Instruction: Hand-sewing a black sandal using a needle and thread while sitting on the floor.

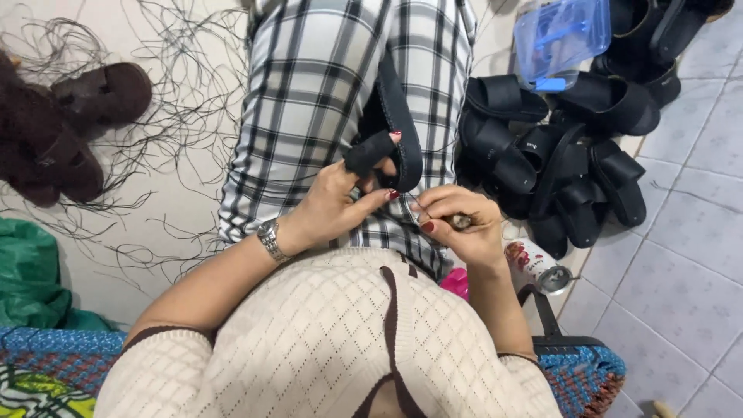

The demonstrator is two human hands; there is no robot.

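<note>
Left hand (340,203) gripping black sandal (398,128) | right hand (462,226) pinching awl (457,221)

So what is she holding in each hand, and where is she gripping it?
The left hand holds a black sandal by its strap and sole edge. The right hand pinches a small tool's handle against the sole.

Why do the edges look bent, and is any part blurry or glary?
Head view: the wide lens bows the floor tiles and stretches the corners; light is soft and even, shadows faint; a mild sheen shows on the plastic box; the left hand, right hand and black sandal are fairly sharp, though the needle is too thin to make out.
</note>
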